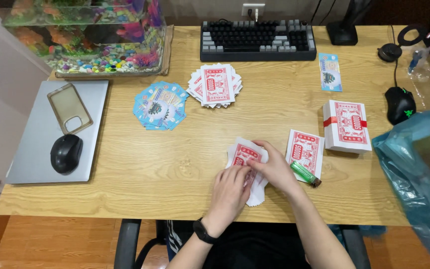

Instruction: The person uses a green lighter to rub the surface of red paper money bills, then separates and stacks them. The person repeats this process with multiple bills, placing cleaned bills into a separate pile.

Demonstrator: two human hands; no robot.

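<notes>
1. Under both hands, near the front desk edge: a small stack of red-and-white notes (245, 160). Left hand (231, 192) lies flat on its lower part, fingers spread and pressing, not clenched. Right hand (274, 169) covers its right side, fingers curled over the edge; whether it pinches a sheet, I can't tell.
2. Risk: the sheets are thin and already splayed. Uneven pressure from the left fingers would likely skew the stack or crease the white corner sticking out below them.
3. Risk: the green lighter (305, 173) lies just beside the right wrist, on a loose red note pile (302, 149). A wrist sweep could knock it away.
4. Axis: the stack's long axis runs away from the fingers toward the keyboard (258, 41), tilted slightly right; printed face up.
5. Beyond the right fingers: a banded red bundle (347, 125). Beyond the left fingers: fanned red notes (215, 84) and fanned blue notes (159, 105).
</notes>
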